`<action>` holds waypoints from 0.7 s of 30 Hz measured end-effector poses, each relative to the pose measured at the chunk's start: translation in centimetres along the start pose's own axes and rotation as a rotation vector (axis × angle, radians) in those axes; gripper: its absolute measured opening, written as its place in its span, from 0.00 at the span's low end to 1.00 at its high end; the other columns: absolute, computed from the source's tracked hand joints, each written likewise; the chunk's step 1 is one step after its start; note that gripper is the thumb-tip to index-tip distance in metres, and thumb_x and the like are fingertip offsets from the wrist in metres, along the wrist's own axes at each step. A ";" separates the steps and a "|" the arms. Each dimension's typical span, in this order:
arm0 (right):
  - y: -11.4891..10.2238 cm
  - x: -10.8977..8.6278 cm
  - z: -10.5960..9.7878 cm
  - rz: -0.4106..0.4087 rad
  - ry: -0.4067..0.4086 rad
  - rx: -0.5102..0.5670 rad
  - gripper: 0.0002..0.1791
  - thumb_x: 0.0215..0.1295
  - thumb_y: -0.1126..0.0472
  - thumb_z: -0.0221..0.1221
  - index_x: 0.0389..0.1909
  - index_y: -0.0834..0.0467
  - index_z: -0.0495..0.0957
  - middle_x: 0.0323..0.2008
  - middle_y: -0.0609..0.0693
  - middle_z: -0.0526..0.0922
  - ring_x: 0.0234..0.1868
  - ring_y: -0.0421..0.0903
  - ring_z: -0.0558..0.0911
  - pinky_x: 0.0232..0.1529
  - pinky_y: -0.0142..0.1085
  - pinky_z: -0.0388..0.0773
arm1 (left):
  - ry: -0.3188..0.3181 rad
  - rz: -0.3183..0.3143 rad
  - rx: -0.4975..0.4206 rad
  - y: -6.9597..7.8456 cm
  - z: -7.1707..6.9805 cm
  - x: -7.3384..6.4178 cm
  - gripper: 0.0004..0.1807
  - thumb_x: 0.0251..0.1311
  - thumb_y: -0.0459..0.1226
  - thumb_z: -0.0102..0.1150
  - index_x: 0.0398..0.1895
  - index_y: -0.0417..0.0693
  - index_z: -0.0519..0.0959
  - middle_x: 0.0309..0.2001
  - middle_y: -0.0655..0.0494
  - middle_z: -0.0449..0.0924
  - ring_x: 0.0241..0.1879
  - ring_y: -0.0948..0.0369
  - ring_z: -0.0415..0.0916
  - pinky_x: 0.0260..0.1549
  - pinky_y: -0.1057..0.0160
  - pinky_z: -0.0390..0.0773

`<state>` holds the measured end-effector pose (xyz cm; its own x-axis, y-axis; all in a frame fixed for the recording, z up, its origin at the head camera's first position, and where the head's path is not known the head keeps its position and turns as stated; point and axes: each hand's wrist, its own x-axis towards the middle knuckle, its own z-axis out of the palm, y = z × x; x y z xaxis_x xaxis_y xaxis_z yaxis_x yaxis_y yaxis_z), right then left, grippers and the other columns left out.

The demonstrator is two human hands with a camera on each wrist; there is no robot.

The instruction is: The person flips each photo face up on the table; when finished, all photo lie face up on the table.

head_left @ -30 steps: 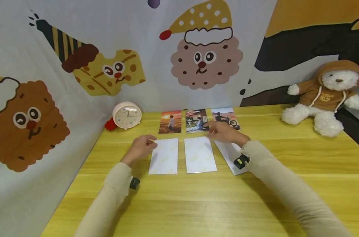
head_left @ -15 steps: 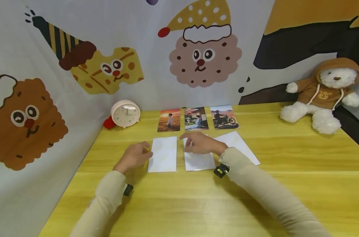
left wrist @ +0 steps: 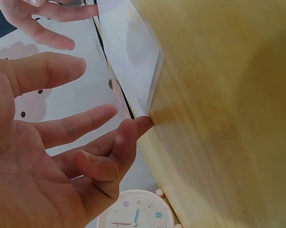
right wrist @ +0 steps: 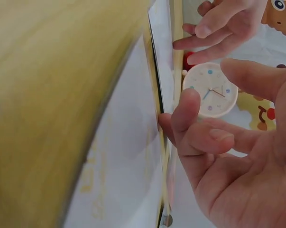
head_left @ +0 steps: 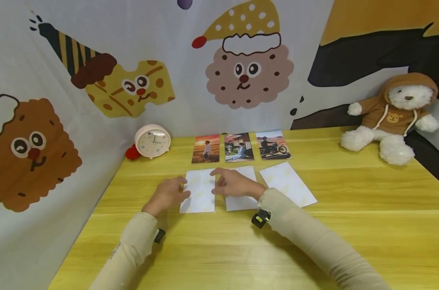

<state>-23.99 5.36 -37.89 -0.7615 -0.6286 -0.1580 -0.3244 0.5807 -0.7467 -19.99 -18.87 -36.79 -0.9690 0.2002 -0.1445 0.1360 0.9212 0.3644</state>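
Observation:
Three white photo prints with faint yellow marks lie in a row: a left print [head_left: 199,191], a middle print [head_left: 238,204] and a tilted right print [head_left: 289,184]. My left hand [head_left: 165,196] is beside the left print's left edge, fingers loosely bent and spread. Over the middle print, hiding part of it, is my right hand [head_left: 237,183]; its thumb and forefinger reach the left print's right edge. Neither hand pinches anything. In the left wrist view, fingertips [left wrist: 143,122] are close to the print's corner; whether they touch it I cannot tell.
Behind lie three colour pictures: a sunset field [head_left: 206,149], a garden scene [head_left: 239,147] and a motorcycle rider [head_left: 274,145]. A round clock [head_left: 152,141] and a red object [head_left: 132,152] stand back left. A plush bear [head_left: 391,119] sits back right, before a cartoon-printed cloth [head_left: 190,100].
My right hand has moved left from the right print, across the middle print, to the left print. The right print has turned and now slants the other way. My left hand shifted slightly.

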 end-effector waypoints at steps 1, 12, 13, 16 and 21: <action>0.0 0.0 0.1 0.009 0.002 0.022 0.37 0.68 0.52 0.62 0.74 0.57 0.62 0.53 0.58 0.82 0.40 0.45 0.86 0.47 0.40 0.83 | 0.002 0.005 0.008 0.1 0.0 0.0 0.25 0.66 0.42 0.59 0.62 0.37 0.77 0.48 0.41 0.86 0.49 0.47 0.83 0.51 0.47 0.80; 0.2 0.1 0.3 0.112 0.031 0.415 0.41 0.67 0.55 0.63 0.77 0.57 0.56 0.49 0.57 0.83 0.30 0.48 0.81 0.36 0.36 0.76 | -0.011 -0.004 0.078 1.5 0.4 -0.1 0.25 0.63 0.43 0.64 0.61 0.41 0.78 0.53 0.40 0.84 0.51 0.46 0.80 0.55 0.46 0.78; 0.3 0.1 0.3 0.118 0.036 0.457 0.41 0.67 0.55 0.63 0.77 0.56 0.56 0.50 0.57 0.83 0.30 0.47 0.80 0.33 0.34 0.74 | -0.011 0.016 0.098 1.5 0.5 -0.2 0.25 0.63 0.44 0.65 0.60 0.41 0.79 0.54 0.40 0.84 0.53 0.44 0.80 0.56 0.45 0.77; 0.2 0.0 0.2 0.126 0.062 0.570 0.39 0.68 0.58 0.62 0.76 0.57 0.56 0.53 0.59 0.82 0.29 0.46 0.77 0.28 0.33 0.69 | -0.014 0.052 0.129 1.7 0.6 -0.2 0.25 0.61 0.45 0.66 0.57 0.41 0.80 0.52 0.40 0.85 0.54 0.42 0.80 0.57 0.45 0.76; 0.0 0.1 0.1 0.125 0.101 0.694 0.35 0.71 0.60 0.57 0.75 0.61 0.58 0.56 0.64 0.80 0.31 0.45 0.77 0.27 0.30 0.67 | -0.005 0.046 0.136 1.9 0.6 -0.2 0.27 0.59 0.47 0.68 0.57 0.41 0.79 0.51 0.39 0.84 0.55 0.41 0.78 0.61 0.42 0.72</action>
<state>-23.96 5.23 -37.99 -0.8290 -0.5081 -0.2336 0.1753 0.1605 -0.9713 -19.45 -16.92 -36.64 -0.9601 0.2447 -0.1351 0.2074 0.9477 0.2425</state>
